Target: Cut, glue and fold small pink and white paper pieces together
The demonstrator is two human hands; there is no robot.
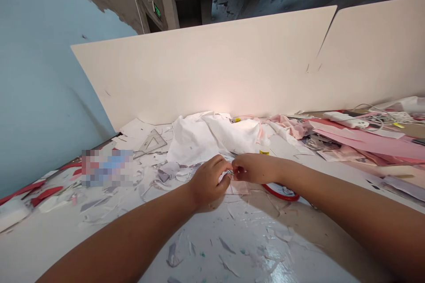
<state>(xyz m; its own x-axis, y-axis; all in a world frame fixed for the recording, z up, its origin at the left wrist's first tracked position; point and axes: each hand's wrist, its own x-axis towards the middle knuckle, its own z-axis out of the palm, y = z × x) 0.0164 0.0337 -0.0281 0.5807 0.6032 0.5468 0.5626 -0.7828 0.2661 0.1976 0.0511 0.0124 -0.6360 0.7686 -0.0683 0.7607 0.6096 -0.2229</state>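
Observation:
My left hand [210,181] and my right hand [250,167] meet at the middle of the white table, fingertips pinched close together. Between them shows a thin, small piece, too little to name. A pale pinkish scrap [239,188] lies just below the fingers. Under my right forearm a red loop [288,197] sticks out, its other parts hidden by the arm. Just behind my right wrist stands a small item with a yellow label [264,152], mostly hidden. Crumpled white sheeting [195,139] is heaped right behind both hands.
Paper scraps [172,254] litter the table [139,247]. A clear set square [154,142] lies at the back left, with red pieces [46,195] along the left edge. Pink sheets [368,141], a white power strip [345,119] and cables crowd the right. A white partition [212,70] closes the back.

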